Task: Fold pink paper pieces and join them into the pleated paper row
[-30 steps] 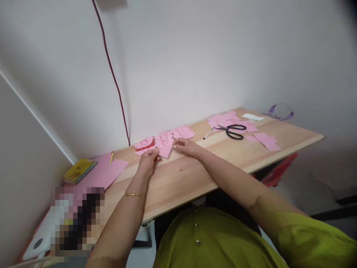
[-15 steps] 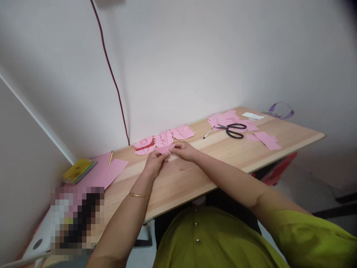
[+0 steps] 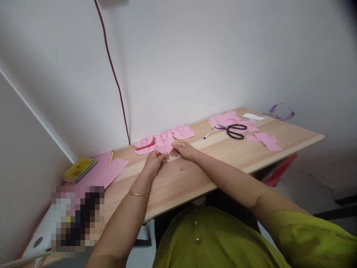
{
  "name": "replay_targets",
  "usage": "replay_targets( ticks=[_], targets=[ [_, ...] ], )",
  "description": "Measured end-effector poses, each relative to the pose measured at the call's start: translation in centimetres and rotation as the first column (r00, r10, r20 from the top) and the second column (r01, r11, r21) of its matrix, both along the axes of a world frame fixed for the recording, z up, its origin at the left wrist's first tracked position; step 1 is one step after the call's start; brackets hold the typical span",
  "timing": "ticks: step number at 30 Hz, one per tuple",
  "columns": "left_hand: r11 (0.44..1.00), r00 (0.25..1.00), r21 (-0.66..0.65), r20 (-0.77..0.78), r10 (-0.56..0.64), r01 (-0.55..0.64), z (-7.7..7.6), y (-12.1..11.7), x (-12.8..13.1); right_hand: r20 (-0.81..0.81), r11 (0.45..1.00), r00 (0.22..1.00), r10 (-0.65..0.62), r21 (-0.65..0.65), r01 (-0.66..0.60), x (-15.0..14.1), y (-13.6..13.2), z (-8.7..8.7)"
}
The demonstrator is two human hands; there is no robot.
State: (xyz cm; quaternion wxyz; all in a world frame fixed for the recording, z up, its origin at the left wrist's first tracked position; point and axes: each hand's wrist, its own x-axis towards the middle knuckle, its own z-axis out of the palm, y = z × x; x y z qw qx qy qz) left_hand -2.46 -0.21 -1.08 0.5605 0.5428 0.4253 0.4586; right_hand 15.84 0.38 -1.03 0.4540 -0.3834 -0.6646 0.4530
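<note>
Between my two hands is a small piece of pink paper (image 3: 164, 149), held just above the table. My left hand (image 3: 155, 160) pinches its left side, thumb toward the right. The fingers of my right hand (image 3: 184, 150) are closed on its right edge. Right behind it, along the wall, lie three cut pink paper pieces with jagged top edges: a left one (image 3: 145, 144) with a red strip across it, a middle one (image 3: 164, 138) and a right one (image 3: 183, 131). My fingers partly hide the held paper.
Black-handled scissors (image 3: 235, 131) lie on pink paper scraps (image 3: 224, 120) at the right, beside a pen (image 3: 209, 133). More pink pieces (image 3: 267, 141) and a white slip (image 3: 253, 117) are near. Leftward lie a large pink sheet (image 3: 117, 171), a yellow pencil (image 3: 111, 157) and a yellow packet (image 3: 79, 169).
The held pink paper was tilted down with a point toward me, then looked folded or foreshortened. My left hand has shifted right, closer to my right hand.
</note>
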Motion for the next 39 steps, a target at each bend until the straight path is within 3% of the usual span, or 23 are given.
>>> replay_targets(
  ticks=[7,18,23,33,39],
  targets=[
    [0.998,1.000,0.053,-0.001,-0.024,0.024,-0.7,0.5,-0.2,-0.011,0.998,0.999,0.039,0.045,-0.038,0.0,-0.2,-0.4],
    [0.997,0.998,0.027,0.000,-0.066,0.066,-0.2,0.0,0.1,-0.111,0.994,0.988,0.108,0.016,-0.106,-0.4,-0.2,-0.7],
    [0.997,0.997,0.040,-0.038,-0.062,0.063,-0.1,-0.1,0.0,-0.074,0.994,0.991,0.110,0.033,-0.108,-0.1,-0.2,-0.6],
    [0.996,0.996,0.037,-0.031,-0.085,0.086,0.6,-0.3,0.0,-0.028,0.997,0.998,0.054,-0.051,-0.055,-0.1,-0.3,-0.2],
    [0.994,0.994,0.027,0.014,-0.110,0.110,0.6,-0.3,-0.1,-0.130,0.988,0.989,0.064,-0.130,-0.081,0.0,0.2,-0.2]
  ],
)
